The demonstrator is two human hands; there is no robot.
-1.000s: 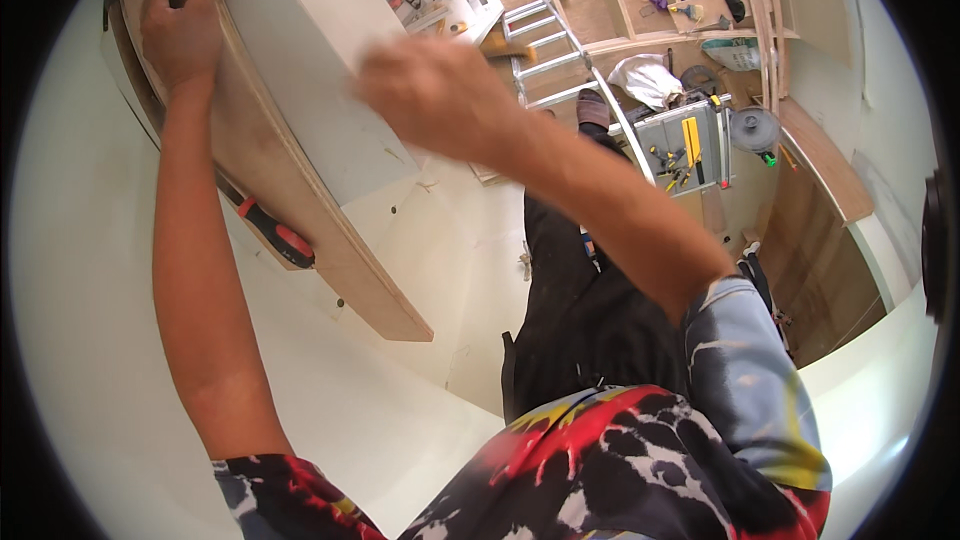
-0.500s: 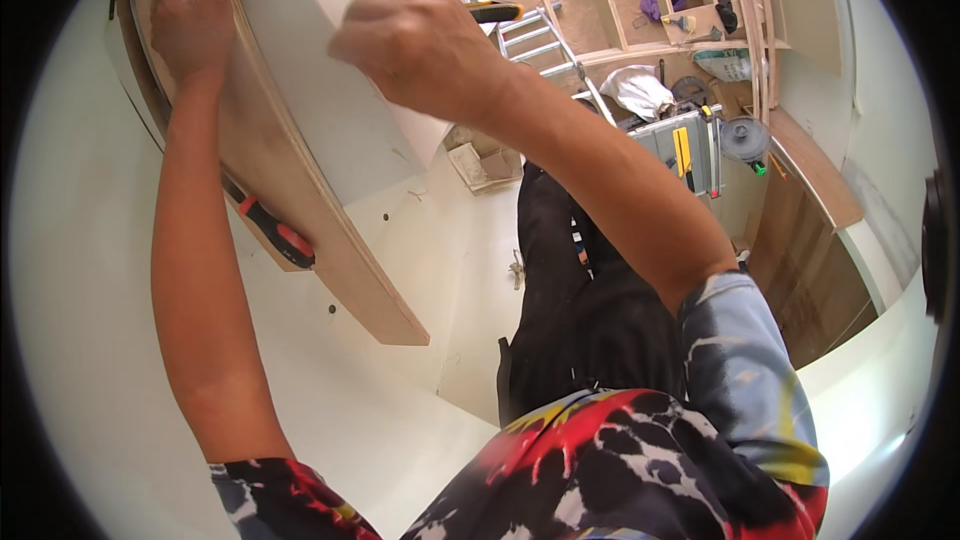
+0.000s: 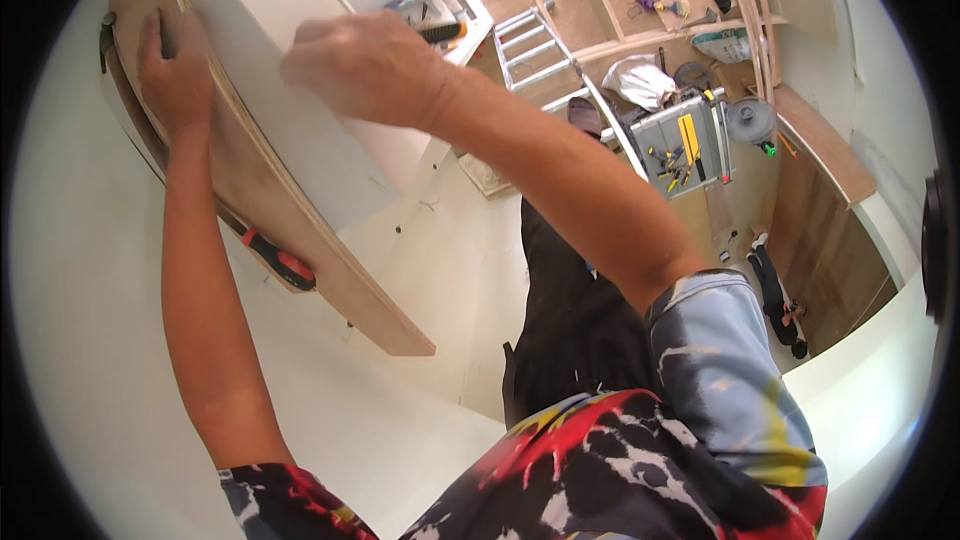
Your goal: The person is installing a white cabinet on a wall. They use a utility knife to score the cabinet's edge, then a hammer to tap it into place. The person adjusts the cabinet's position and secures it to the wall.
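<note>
My left hand [image 3: 178,75] rests on the face of a long wooden board [image 3: 270,190], its thumb and fingers apart. To the right of it, my right hand [image 3: 355,65] is closed in a fist, smeared by motion, in front of a pale panel [image 3: 250,50]. A black-and-orange handle [image 3: 443,32] sticks out behind the fist; the working end of this tool is hidden, so its kind is unclear. A tool with a red-and-black handle [image 3: 280,260] lies along the board's left edge, near my left forearm. Another dark tool end [image 3: 107,30] shows at the board's far left.
An aluminium ladder [image 3: 535,60] stands beyond my right arm. Below lie a grey work table [image 3: 665,145] with yellow tools, a white sack [image 3: 640,80] and a round grey object [image 3: 750,120]. A person in black [image 3: 772,290] is low at the right. Wooden framing [image 3: 600,0] spans the back.
My right fist has moved left and slightly down, carrying the black-and-orange handle. My left hand stays on the board, a little lower in view. The person at the lower right has come into sight.
</note>
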